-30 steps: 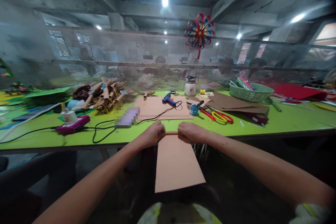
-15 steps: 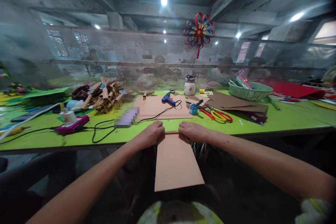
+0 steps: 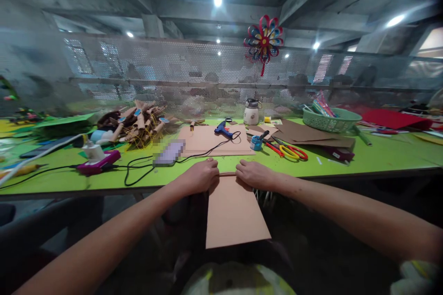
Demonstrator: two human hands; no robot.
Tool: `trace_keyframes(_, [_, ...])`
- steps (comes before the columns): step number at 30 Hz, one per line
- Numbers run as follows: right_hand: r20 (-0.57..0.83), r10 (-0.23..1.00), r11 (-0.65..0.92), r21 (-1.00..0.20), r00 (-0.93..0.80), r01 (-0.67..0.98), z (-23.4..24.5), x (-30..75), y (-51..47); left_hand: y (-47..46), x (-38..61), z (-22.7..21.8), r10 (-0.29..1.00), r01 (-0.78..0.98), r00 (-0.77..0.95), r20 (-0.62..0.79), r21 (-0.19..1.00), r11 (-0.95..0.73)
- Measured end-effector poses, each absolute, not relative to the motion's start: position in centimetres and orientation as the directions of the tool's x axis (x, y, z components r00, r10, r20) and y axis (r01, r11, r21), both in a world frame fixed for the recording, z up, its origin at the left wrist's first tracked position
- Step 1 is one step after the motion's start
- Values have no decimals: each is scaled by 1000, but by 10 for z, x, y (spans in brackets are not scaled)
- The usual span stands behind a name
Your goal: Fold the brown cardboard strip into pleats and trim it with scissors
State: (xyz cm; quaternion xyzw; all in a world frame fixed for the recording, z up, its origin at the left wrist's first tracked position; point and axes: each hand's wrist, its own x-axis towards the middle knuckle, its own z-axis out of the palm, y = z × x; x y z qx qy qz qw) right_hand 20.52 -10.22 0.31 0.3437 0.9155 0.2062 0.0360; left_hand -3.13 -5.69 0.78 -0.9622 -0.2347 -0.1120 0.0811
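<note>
A tan sheet of paper (image 3: 235, 214) hangs over the near edge of the green table (image 3: 380, 156), its far end curled into a thin roll (image 3: 227, 174). My left hand (image 3: 200, 176) is closed on the roll's left end. On the right end, my right hand (image 3: 254, 174) is closed the same way. Both hands rest at the table's edge, knuckles up, with a short gap of roll between them.
A blue glue gun (image 3: 223, 130) lies on tan sheets (image 3: 211, 140) behind my hands, its black cord (image 3: 138, 170) running left. Yellow and red scissors (image 3: 289, 151) lie right. A pile of paper rolls (image 3: 138, 124), a green basket (image 3: 328, 122) and a white jar (image 3: 251, 113) stand further back.
The paper's free end has risen slightly as more of the sheet is wound into the roll. My hands have stayed in place at the table's edge.
</note>
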Motion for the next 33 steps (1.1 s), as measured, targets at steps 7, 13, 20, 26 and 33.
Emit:
trace_keyframes(7, [125, 630, 652, 451, -766, 609, 0, 209, -108, -34, 12, 36, 702, 638, 712, 9, 409, -652])
trace_keyframes(13, [279, 522, 660, 467, -806, 588, 11, 213, -114, -52, 6, 50, 650, 560, 746, -146, 667, -492])
trace_keyframes(20, [303, 463, 695, 459, -833, 554, 23, 207, -125, -67, -5, 47, 633, 539, 766, -114, 651, -534])
trace_keyframes(26, [466, 565, 705, 157, -681, 692, 25, 209, -128, -81, -8, 45, 632, 549, 775, 0, 496, -673])
trace_keyframes(33, [425, 645, 755, -230, -635, 614, 50, 204, -152, -119, -16, 54, 525, 528, 818, 236, 58, -847])
